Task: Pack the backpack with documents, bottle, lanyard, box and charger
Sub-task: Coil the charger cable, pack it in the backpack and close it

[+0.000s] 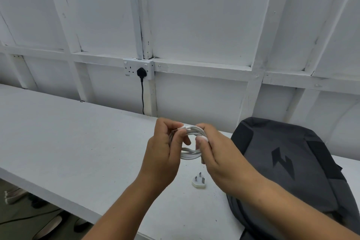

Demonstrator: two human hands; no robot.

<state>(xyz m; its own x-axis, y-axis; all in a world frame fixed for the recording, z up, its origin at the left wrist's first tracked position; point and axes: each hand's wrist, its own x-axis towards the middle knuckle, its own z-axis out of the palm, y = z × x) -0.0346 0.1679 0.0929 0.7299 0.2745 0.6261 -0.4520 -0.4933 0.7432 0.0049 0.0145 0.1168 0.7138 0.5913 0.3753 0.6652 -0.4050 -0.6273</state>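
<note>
Plain white charger cable [190, 155] in the grip. Just below the grip, white plug adapter [199, 182]. Right of the grip, dark grey backpack [292, 181] with black side panels and a black lightning-bolt mark. Under the grip, white table [78, 142]. Beyond the grip, white-painted wall [204, 25], white socket [130, 68], black plug [140, 72], black cord [142, 95].

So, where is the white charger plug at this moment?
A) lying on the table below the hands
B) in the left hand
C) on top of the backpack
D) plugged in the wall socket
A: the white charger plug lies on the table, pins up, while the left hand and the right hand both hold the coiled white cable.
</note>
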